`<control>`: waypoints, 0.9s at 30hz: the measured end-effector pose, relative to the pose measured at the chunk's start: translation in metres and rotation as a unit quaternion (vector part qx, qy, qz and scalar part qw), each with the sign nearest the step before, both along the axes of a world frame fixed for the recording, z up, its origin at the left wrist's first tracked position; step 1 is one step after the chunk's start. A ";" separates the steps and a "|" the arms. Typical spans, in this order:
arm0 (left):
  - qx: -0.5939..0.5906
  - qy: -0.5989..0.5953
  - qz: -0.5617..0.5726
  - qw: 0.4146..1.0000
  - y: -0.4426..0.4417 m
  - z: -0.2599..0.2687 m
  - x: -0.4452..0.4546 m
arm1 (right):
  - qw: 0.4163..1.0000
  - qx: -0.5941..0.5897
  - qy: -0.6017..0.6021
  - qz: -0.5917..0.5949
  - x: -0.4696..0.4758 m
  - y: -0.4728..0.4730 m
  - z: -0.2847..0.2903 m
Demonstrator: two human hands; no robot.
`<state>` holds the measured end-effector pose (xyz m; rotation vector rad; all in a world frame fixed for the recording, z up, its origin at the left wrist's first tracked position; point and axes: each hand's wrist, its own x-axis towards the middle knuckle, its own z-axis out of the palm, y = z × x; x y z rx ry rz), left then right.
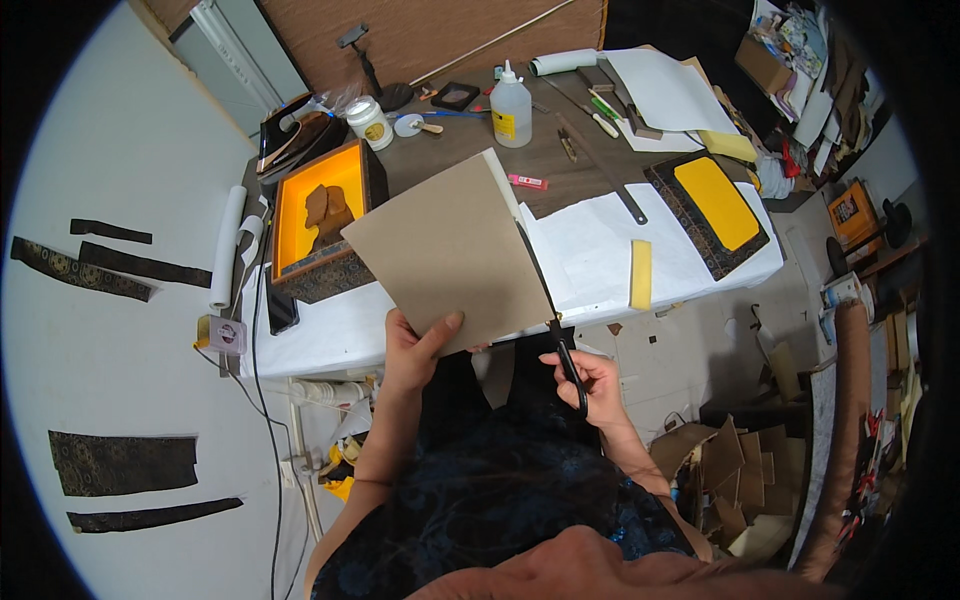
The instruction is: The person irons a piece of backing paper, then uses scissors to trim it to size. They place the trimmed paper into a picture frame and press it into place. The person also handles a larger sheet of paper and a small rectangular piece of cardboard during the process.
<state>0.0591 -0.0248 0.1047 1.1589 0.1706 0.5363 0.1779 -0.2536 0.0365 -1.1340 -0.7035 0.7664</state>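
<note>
My left hand (pixel 424 341) grips the near left corner of a grey-brown board (pixel 457 255), thumb on top and fingers beneath. The board is held tilted above the front edge of the table. Black-handled scissors (pixel 568 360) are in my right hand (pixel 594 382), fingers through the handle loops. Their blades run along the board's right edge, where a strip of white material (pixel 504 184) shows. How far the blades are apart is hard to see. Left of the board stands a patterned box (pixel 330 281) with a yellow lining, holding brown pieces (pixel 328 214).
White paper (pixel 592 240) covers the table's front. A yellow sponge strip (pixel 640 274), a steel ruler (pixel 604 169) and a dark patterned panel with a yellow face (pixel 716 202) lie right. Behind are a glue bottle (pixel 511 109), a white jar (pixel 369 122) and an iron (pixel 296 139). A cable (pixel 259 337) hangs left.
</note>
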 end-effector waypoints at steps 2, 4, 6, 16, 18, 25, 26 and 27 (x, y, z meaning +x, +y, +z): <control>-0.005 -0.004 -0.015 1.000 -0.002 -0.001 0.001 | 0.999 0.034 0.028 0.014 0.001 0.001 0.002; -0.011 -0.008 -0.031 0.999 -0.007 -0.005 0.000 | 0.997 0.051 0.047 0.020 0.002 0.003 0.005; -0.010 0.008 -0.033 0.999 -0.013 -0.006 0.000 | 0.997 0.050 0.057 0.012 0.001 0.004 0.009; 0.007 0.007 -0.044 0.999 -0.013 -0.008 0.002 | 0.998 0.030 0.049 -0.002 0.000 0.002 0.004; 0.001 0.015 -0.041 0.999 -0.014 -0.005 0.002 | 0.999 0.028 0.032 -0.008 0.000 0.003 0.003; -0.002 0.035 -0.073 0.997 -0.020 -0.008 -0.001 | 0.992 0.115 0.044 -0.007 0.004 0.008 -0.007; 0.002 0.040 -0.076 0.996 -0.021 -0.010 -0.002 | 0.992 0.119 0.049 -0.009 0.005 0.009 -0.008; 0.004 0.045 -0.079 0.996 -0.022 -0.012 -0.002 | 0.991 0.121 0.054 -0.012 0.005 0.010 -0.007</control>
